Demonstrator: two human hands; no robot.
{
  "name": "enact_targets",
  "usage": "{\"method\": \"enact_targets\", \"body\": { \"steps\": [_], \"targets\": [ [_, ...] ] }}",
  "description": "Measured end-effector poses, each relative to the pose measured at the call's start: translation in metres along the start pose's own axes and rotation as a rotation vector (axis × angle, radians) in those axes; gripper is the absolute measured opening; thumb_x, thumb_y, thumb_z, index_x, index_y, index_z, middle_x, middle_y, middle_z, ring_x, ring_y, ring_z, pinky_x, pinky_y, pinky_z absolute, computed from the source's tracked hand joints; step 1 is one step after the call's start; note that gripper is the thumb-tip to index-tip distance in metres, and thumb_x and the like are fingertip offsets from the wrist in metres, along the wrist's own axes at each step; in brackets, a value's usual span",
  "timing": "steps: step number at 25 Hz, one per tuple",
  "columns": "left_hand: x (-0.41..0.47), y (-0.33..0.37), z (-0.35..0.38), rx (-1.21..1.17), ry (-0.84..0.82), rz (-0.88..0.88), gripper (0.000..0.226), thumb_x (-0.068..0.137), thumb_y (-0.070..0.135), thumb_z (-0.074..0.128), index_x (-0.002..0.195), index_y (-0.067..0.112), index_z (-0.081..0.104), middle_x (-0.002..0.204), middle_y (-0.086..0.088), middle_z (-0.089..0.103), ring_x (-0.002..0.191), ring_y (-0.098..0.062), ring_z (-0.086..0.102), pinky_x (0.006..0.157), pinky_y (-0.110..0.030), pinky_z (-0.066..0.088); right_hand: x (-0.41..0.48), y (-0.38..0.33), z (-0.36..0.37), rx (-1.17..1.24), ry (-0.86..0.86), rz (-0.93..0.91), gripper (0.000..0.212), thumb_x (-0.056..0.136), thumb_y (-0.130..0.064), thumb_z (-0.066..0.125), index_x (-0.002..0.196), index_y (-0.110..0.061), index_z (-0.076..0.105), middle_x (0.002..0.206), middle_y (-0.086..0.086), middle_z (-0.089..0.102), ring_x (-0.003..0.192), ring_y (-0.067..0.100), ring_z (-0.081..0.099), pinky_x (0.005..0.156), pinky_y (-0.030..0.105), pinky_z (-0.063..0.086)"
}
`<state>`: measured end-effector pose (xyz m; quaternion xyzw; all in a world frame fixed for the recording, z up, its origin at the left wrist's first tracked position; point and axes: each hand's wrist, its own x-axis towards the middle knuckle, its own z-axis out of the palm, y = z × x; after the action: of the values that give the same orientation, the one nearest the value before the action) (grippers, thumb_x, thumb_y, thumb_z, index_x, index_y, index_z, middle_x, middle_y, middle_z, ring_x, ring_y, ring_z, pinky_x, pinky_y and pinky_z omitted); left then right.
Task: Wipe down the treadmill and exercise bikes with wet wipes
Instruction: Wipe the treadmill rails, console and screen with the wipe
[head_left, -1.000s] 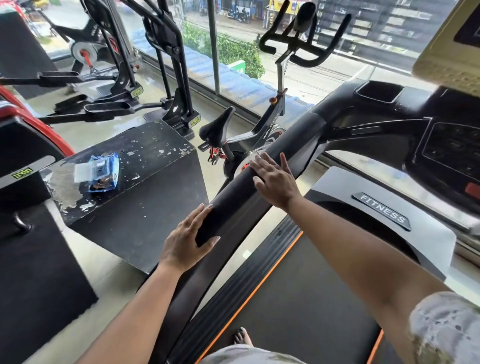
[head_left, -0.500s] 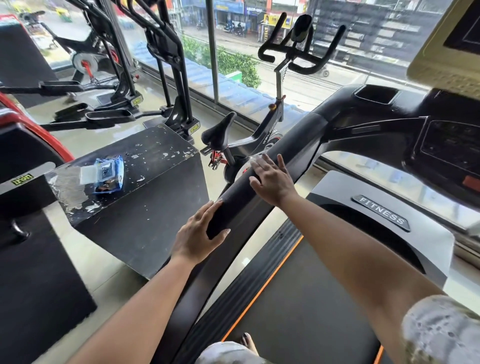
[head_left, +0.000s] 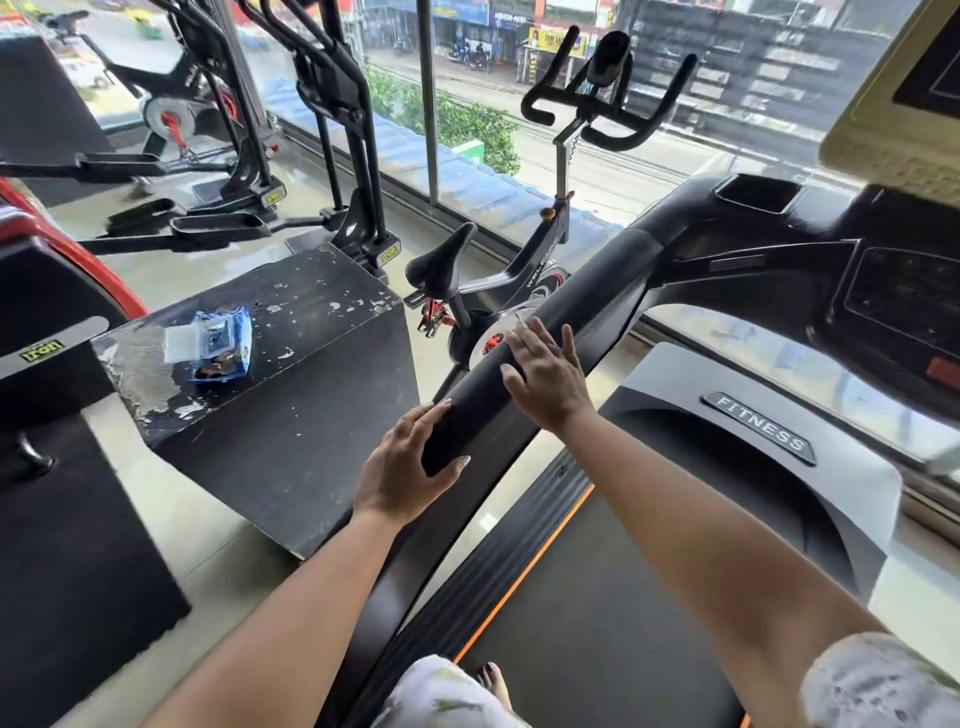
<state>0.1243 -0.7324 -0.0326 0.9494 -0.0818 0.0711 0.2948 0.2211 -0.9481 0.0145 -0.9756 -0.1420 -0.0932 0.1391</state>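
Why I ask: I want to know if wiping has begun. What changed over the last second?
The left hand slid a little up the rail toward the right hand, its thumb and fingers either side of it. The right hand stayed flat on the rail. The wipes pack stayed on the box. No wipe shows in either hand.

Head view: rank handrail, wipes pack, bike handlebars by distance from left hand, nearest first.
1. handrail: the left hand holds it.
2. wipes pack: to the left, on the black box.
3. bike handlebars: ahead, by the window.
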Motion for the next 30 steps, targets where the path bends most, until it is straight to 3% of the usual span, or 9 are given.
{"method": "enact_targets", "body": {
  "steps": [4,7,13,16,19,21,24,27,30],
  "targets": [
    [0.001,-0.002,0.002,-0.028,0.012,0.000,0.072,0.081,0.058,0.067,0.144,0.036,0.041,0.142,0.008,0.048,0.116,-0.025,0.058,0.089,-0.044,0.054,-0.020,-0.025,0.014,0.014,-0.036,-0.243,0.064,0.088,-0.045,0.029,0.145,-0.017,0.042,0.154,0.001,0.034,0.147,0.014,0.015,0.120,0.038,-0.008],
    [0.001,-0.003,0.001,-0.027,0.011,0.018,0.072,0.082,0.054,0.070,0.145,0.035,0.040,0.143,0.007,0.047,0.117,-0.026,0.057,0.091,-0.046,0.054,-0.039,-0.002,0.017,-0.047,0.081,-0.363,0.056,0.092,-0.036,0.036,0.144,-0.016,0.043,0.152,0.002,0.037,0.145,0.017,0.024,0.121,0.041,0.000],
    [0.000,-0.002,0.000,-0.048,0.009,0.001,0.076,0.075,0.072,0.050,0.143,0.039,0.041,0.146,0.011,0.046,0.120,-0.024,0.057,0.091,-0.045,0.054,-0.005,-0.024,0.009,0.005,0.003,-0.012,0.065,0.087,-0.047,0.024,0.144,-0.020,0.042,0.154,-0.001,0.033,0.147,0.012,0.013,0.118,0.037,-0.010],
    [0.000,-0.001,0.000,-0.044,0.006,0.005,0.078,0.075,0.071,0.049,0.143,0.034,0.043,0.145,0.009,0.047,0.117,-0.027,0.059,0.089,-0.046,0.054,-0.025,-0.031,0.017,0.004,-0.017,-0.221,0.062,0.089,-0.043,0.030,0.146,-0.020,0.039,0.155,-0.001,0.032,0.148,0.012,0.012,0.120,0.039,-0.006],
    [0.000,-0.002,-0.001,-0.057,-0.004,0.024,0.078,0.076,0.070,0.050,0.143,0.030,0.044,0.146,0.008,0.047,0.118,-0.027,0.058,0.091,-0.046,0.054,-0.045,-0.004,0.018,-0.046,0.106,-0.365,0.056,0.090,-0.033,0.039,0.144,-0.017,0.043,0.152,0.001,0.037,0.145,0.018,0.023,0.121,0.044,0.006],
    [0.001,-0.003,-0.002,-0.060,-0.020,0.017,0.078,0.077,0.069,0.053,0.143,0.029,0.043,0.148,0.009,0.045,0.120,-0.025,0.056,0.093,-0.043,0.052,-0.038,0.003,0.014,-0.087,0.172,-0.259,0.055,0.090,-0.033,0.038,0.141,-0.017,0.047,0.149,0.002,0.042,0.144,0.019,0.026,0.120,0.046,0.007],
    [0.002,-0.004,-0.001,-0.070,-0.014,0.007,0.074,0.079,0.060,0.066,0.140,0.026,0.044,0.148,0.006,0.046,0.122,-0.026,0.056,0.093,-0.043,0.052,-0.013,-0.026,0.007,-0.043,0.037,-0.032,0.062,0.088,-0.043,0.029,0.141,-0.017,0.046,0.150,0.002,0.040,0.146,0.015,0.021,0.120,0.041,-0.005],
    [0.004,-0.006,0.002,-0.084,-0.004,0.016,0.073,0.075,0.058,0.065,0.136,0.022,0.046,0.142,0.000,0.052,0.113,-0.030,0.061,0.087,-0.045,0.055,-0.008,-0.058,0.014,-0.038,-0.086,-0.106,0.061,0.088,-0.043,0.027,0.140,-0.018,0.048,0.150,0.001,0.041,0.146,0.014,0.020,0.119,0.039,-0.011],
    [0.004,-0.009,0.005,-0.106,-0.009,0.044,0.072,0.076,0.057,0.067,0.134,0.021,0.046,0.140,-0.004,0.054,0.109,-0.033,0.063,0.082,-0.046,0.057,-0.035,-0.053,0.020,-0.019,-0.083,-0.243,0.059,0.089,-0.039,0.032,0.142,-0.019,0.046,0.150,0.001,0.041,0.145,0.014,0.022,0.120,0.040,-0.006]
  ]
}}
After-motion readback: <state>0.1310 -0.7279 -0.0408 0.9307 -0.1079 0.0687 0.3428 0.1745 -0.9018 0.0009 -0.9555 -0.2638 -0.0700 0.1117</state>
